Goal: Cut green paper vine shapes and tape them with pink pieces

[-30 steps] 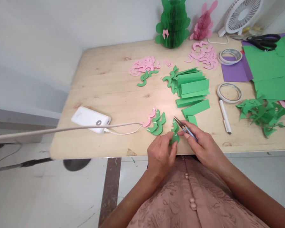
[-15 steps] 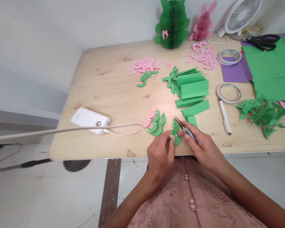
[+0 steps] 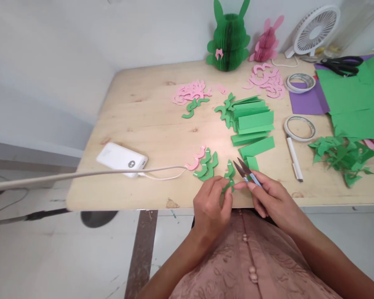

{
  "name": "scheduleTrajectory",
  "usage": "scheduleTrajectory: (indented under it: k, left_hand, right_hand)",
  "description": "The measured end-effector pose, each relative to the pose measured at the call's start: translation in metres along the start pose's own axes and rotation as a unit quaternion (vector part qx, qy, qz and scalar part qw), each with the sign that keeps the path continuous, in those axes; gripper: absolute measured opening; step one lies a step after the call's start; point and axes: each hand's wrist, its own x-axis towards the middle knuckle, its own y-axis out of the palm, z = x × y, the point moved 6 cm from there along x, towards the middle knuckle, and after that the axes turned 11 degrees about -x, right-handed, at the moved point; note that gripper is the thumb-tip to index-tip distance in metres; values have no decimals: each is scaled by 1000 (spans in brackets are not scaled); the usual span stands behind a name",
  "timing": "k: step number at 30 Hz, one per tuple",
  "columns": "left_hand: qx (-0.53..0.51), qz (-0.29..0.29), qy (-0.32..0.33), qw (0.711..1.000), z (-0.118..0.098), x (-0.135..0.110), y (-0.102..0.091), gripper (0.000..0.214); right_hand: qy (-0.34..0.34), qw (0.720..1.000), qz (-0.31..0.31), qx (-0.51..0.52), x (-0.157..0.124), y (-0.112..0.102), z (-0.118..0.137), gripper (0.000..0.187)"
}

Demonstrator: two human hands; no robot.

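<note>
Near the table's front edge my left hand pinches a wavy green paper cutout with small white strips on it. My right hand is closed round small snips with dark blades and a blue handle. The blades are parted and point away from me, just right of the cutout. One finger of the right hand reaches toward the cutout's edge. To the left lie more scalloped green cutouts and a pink cutout, also with white strips.
Folded green paper strips lie ahead, beside pink cutout piles. A white power bank sits left, its cable crossing the table. Tape rolls, a white pen, green scraps and black scissors are right.
The snips have drawn slightly right, away from the green cutout, and their blades have opened wider. My left hand keeps its pinch. The camera view has tilted up a little.
</note>
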Motion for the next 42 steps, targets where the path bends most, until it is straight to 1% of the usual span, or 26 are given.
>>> scheduleTrajectory:
  k: [2, 4, 5, 7, 9, 11, 12, 14, 18, 20, 22, 24, 26, 28, 29, 30, 31, 33, 35, 36, 37, 39, 40, 42]
  left_hand:
    - [-42, -21, -24, 999, -2, 4, -5, 11]
    - [-104, -31, -80, 991, 1, 7, -8, 11]
    - [-145, -30, -118, 982, 3, 9, -8, 12]
    - [-236, -28, -191, 952, 9, 10, -6, 15]
    - [-309, -32, -244, 919, 13, 11, -4, 18]
    - [-348, -41, -271, 896, 16, 12, -5, 20]
    - [-357, -45, -277, 891, 17, 13, -5, 21]
    - [-359, -50, -279, 889, 18, 15, -8, 19]
    - [-327, -53, -261, 907, 18, 19, -15, 17]
    - [-297, -46, -244, 922, 16, 21, -19, 15]
    - [-249, -36, -209, 945, 14, 23, -22, 11]
    - [-178, -28, -140, 974, 7, 27, -27, 9]
    - [-100, -20, -46, 994, -2, 31, -30, 9]
    - [-49, -10, 31, 998, -11, 33, -30, 10]
    - [-39, -6, 48, 998, -13, 33, -29, 10]
    - [-37, -4, 51, 998, -13, 34, -29, 9]
    - [-41, -4, 42, 998, -13, 35, -29, 8]
    - [-54, -11, 5, 998, -10, 35, -28, 6]
    - [-79, -15, -58, 995, -4, 35, -27, 7]
    - [-103, -17, -102, 989, 0, 34, -26, 8]
    - [-137, -18, -151, 979, 5, 32, -24, 9]
    - [-217, -22, -245, 945, 14, 28, -19, 10]
    - [-252, -23, -280, 926, 17, 26, -17, 11]
    - [-302, -23, -323, 897, 21, 25, -13, 15]
  right_hand:
    - [-2, 1000, 20, 11, -2, 1, 0, 47]
    - [-11, 1000, 24, -3, -4, 1, -1, 48]
    - [-26, 999, 14, -24, -6, 0, 1, 48]
    - [-77, 992, -29, -96, -9, -5, 6, 47]
    - [-129, 972, -78, -182, -14, -8, 12, 44]
    - [-164, 947, -117, -249, -18, -9, 16, 40]
    - [-178, 936, -135, -272, -20, -10, 18, 38]
    - [-206, 915, -169, -302, -22, -11, 22, 35]
    - [-244, 889, -195, -335, -24, -10, 24, 32]
    - [-262, 877, -199, -349, -25, -9, 25, 32]
    - [-280, 863, -208, -366, -25, -8, 26, 31]
    - [-294, 846, -217, -388, -26, -7, 27, 30]
    - [-307, 828, -225, -412, -26, -6, 27, 30]
    - [-316, 810, -232, -436, -27, -5, 27, 30]
    - [-321, 800, -236, -449, -27, -5, 28, 30]
    - [-325, 790, -240, -462, -27, -5, 28, 30]
    - [-330, 780, -243, -473, -27, -5, 29, 30]
    - [-339, 763, -247, -491, -28, -5, 30, 30]
    - [-350, 751, -250, -501, -28, -4, 31, 30]
    - [-355, 747, -252, -503, -29, -4, 32, 30]
    - [-358, 745, -255, -503, -29, -4, 32, 29]
    - [-358, 745, -258, -501, -29, -5, 32, 29]
    - [-357, 745, -260, -500, -29, -5, 32, 28]
    - [-357, 742, -266, -501, -29, -4, 31, 28]
